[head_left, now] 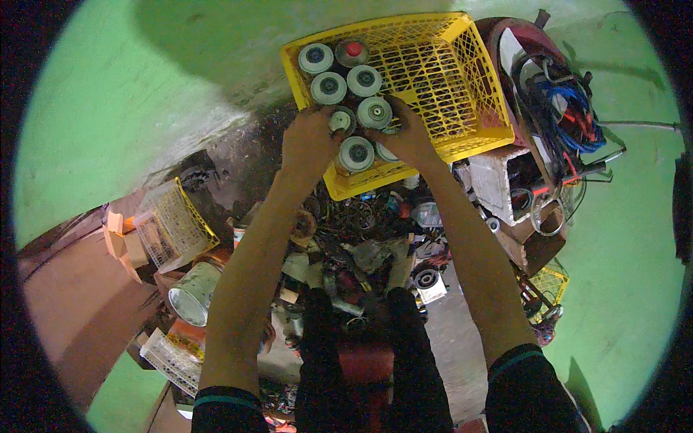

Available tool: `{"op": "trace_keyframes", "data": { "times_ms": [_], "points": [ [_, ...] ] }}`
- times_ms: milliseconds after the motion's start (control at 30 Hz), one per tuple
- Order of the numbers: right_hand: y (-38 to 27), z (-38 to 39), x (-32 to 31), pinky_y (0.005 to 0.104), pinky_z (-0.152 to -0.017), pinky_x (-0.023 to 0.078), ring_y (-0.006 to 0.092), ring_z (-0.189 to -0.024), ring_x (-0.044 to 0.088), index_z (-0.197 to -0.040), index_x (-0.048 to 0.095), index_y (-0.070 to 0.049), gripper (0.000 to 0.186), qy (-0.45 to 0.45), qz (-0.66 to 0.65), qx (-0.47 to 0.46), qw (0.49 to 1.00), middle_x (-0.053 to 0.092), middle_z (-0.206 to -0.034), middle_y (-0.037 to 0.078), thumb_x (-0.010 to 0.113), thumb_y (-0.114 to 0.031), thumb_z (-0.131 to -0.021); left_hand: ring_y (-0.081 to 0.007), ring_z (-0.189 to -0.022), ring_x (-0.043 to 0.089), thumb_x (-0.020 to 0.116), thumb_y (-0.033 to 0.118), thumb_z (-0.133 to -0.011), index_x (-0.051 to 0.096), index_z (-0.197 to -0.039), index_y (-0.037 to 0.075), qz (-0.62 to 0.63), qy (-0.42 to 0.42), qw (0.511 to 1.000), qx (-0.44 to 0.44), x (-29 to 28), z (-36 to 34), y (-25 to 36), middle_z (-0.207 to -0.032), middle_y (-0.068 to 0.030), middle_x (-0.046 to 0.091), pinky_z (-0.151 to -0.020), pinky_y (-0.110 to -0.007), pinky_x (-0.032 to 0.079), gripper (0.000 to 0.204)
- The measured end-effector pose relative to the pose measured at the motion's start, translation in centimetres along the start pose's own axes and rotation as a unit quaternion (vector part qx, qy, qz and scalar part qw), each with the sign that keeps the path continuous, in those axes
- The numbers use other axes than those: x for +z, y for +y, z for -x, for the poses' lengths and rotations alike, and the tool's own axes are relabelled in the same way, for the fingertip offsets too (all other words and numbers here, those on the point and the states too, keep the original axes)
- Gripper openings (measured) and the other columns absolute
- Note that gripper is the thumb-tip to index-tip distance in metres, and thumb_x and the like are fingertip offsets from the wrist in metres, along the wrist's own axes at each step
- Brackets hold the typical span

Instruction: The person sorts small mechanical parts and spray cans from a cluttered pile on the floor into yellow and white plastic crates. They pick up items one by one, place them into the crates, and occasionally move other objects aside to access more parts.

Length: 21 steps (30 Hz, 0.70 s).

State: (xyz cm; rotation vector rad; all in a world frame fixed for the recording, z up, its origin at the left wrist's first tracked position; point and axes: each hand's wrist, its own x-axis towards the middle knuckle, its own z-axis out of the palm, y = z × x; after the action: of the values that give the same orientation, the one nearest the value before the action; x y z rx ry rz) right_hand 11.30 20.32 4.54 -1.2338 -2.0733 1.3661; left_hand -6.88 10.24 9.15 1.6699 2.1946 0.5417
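Hands meet over a yellow plastic crate point(462, 79) in the upper centre of the head view, where round spray-can tops point(339, 72) stand packed in its left corner. The left hand point(309, 144) curls around one can point(339, 121) at the crate's near edge; the right hand point(408, 133) presses against neighbouring cans, its grip unclear. Arranging appears under way. Tangled cables point(563, 108) lie at right, a metal tin point(191, 294) at lower left.

Head-worn fisheye, steeply downward, close.
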Motion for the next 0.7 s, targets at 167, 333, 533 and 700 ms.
{"op": "trace_keyframes", "data": {
  "times_ms": [167, 333, 533, 700],
  "points": [
    [-0.9, 2.1, -1.6, 0.0368, -0.099, 0.046, 0.0269, -0.117, 0.056, -0.136, 0.043, 0.003, 0.066, 0.031, -0.064, 0.082, 0.994, 0.055, -0.129, 0.018, 0.071, -0.013, -0.078, -0.0357, -0.099, 0.061, 0.072, 0.026, -0.075, 0.065, -0.108, 0.008, 0.028, 0.002, 0.999, -0.041, -1.7, 2.2, 4.7, -0.103, -0.0197, 0.063, -0.081, -0.045, 0.054, 0.038],
    [1.2, 4.3, -2.1, 0.0353, -0.098, 0.045, 0.0251, -0.116, 0.057, -0.131, 0.048, 0.004, 0.051, -0.012, -0.03, 0.065, 0.997, 0.058, -0.126, 0.02, 0.063, -0.009, -0.084, -0.0365, -0.106, 0.058, 0.072, 0.029, -0.076, 0.065, -0.108, 0.008, -0.092, -0.136, 0.986, -0.026, 0.2, 3.0, 5.1, -0.113, -0.0192, 0.06, -0.086, -0.046, 0.052, 0.038],
    [0.2, 10.3, -5.1, 0.0326, -0.092, 0.047, 0.0194, -0.108, 0.06, -0.121, 0.056, 0.006, 0.039, 0.166, -0.046, -0.022, 0.985, 0.065, -0.113, 0.018, 0.065, -0.009, -0.086, -0.0366, -0.102, 0.059, 0.075, 0.023, -0.074, 0.065, -0.108, 0.008, -0.039, -0.03, 0.998, -0.047, 1.3, 6.1, 6.3, -0.113, -0.0187, 0.06, -0.086, -0.045, 0.051, 0.039],
    [3.6, 24.4, -6.8, 0.0298, -0.078, 0.05, 0.0141, -0.091, 0.062, -0.11, 0.063, 0.002, 0.026, 0.225, -0.181, 0.24, 0.927, 0.068, -0.102, 0.01, 0.066, -0.005, -0.085, -0.0338, -0.092, 0.063, 0.075, 0.021, -0.073, 0.067, -0.105, 0.006, 0.052, -0.059, 0.994, -0.076, 3.1, 11.5, 11.2, -0.104, -0.0175, 0.062, -0.081, -0.042, 0.052, 0.036]
  ]
}}
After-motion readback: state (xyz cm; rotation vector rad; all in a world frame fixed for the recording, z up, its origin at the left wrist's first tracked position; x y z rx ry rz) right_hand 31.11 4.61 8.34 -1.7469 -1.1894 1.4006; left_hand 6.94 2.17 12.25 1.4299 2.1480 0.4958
